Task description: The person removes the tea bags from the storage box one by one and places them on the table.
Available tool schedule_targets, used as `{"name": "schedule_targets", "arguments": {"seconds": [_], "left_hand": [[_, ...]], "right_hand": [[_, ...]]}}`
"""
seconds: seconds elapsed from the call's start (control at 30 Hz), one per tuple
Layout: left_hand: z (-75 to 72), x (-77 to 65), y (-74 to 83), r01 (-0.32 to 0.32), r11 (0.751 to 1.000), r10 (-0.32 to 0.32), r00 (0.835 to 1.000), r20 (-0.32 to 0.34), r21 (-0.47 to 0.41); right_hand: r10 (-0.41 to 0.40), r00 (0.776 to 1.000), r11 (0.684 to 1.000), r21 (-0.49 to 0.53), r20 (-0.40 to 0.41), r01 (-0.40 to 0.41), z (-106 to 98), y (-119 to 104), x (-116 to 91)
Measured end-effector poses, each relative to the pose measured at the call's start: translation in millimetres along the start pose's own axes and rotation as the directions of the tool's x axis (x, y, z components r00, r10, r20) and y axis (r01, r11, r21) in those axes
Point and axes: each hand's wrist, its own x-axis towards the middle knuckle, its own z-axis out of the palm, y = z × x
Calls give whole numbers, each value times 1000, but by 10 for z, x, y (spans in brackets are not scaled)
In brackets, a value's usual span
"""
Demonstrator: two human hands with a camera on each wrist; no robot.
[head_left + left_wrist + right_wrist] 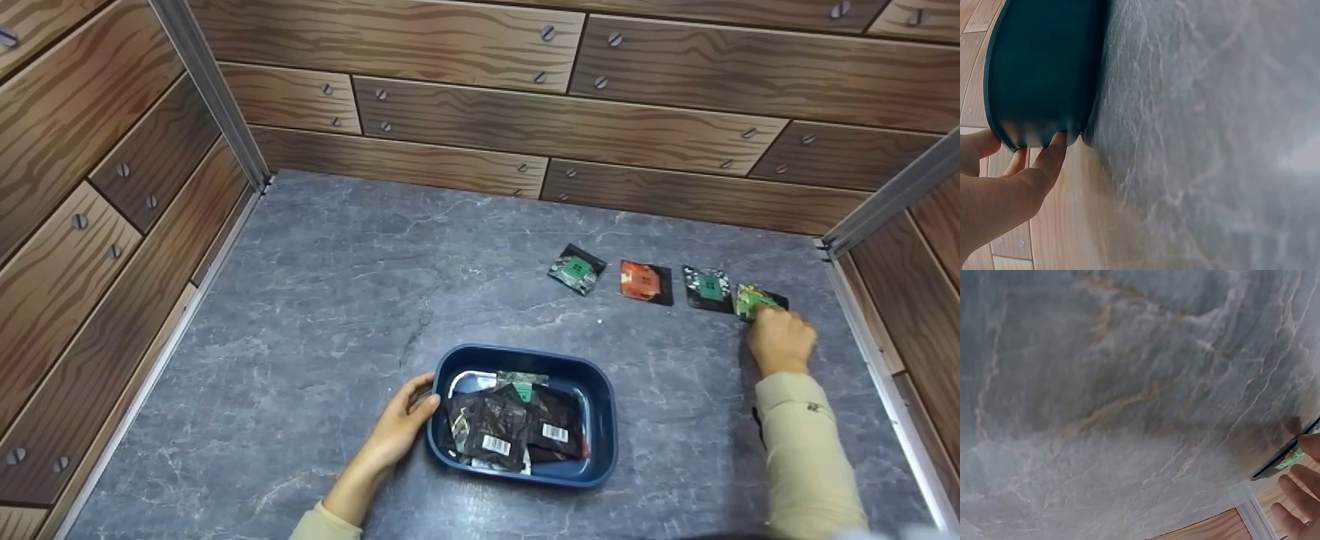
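A blue plastic bin (604, 375) holds several sachets (499, 431), some with a dark barcoded side up. My left hand (401, 424) holds the bin's left end, with thumb and fingers at the rim and outer wall, as the left wrist view shows. At the far right my right hand (781, 341) pinches a green-and-yellow sachet (750, 298); its dark edge shows between thumb and fingers in the right wrist view. Left of it lie a black sachet with a green label (708, 287), an orange-and-black sachet (645, 282) and another green-labelled black sachet (577, 268).
A grey marbled tabletop (322, 300) lies under everything. Wood-patterned panels (450, 105) wall in the back and both sides, with metal corner posts (214, 90) at the joins. The right wall stands close to my right hand.
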Motion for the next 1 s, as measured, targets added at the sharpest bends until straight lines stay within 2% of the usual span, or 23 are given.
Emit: {"name": "schedule_targets", "arguments": {"seconds": [0.13,0.27,0.37,0.53,0.63,0.8,0.87,1.0], "left_hand": [[15,5,1,-6,1000,6,1000,3,1],[18,12,5,-13,1000,13,1000,2,7],[13,15,7,-15,1000,15,1000,0,12],[17,16,7,-18,1000,18,1000,5,15],[22,12,2,-28,1000,28,1000,8,14],[21,5,3,-24,1000,24,1000,3,15],[16,5,1,-21,1000,21,1000,0,20],[9,3,3,-14,999,14,1000,-7,29]], "right_hand": [[-18,1000,1000,-11,-10,18,-25,-6,-25],[-85,992,996,-22,-92,83,-47,-80,-61],[-160,972,987,-37,-172,156,-48,-177,-98],[-261,931,965,-53,-255,256,-88,-370,-178],[-307,909,951,-54,-281,305,-154,-490,-219],[-349,893,934,-29,-283,356,-330,-715,-298],[-391,866,915,-28,-311,403,-404,-814,-329],[-511,776,846,-60,-369,529,-531,-1017,-387]]}}
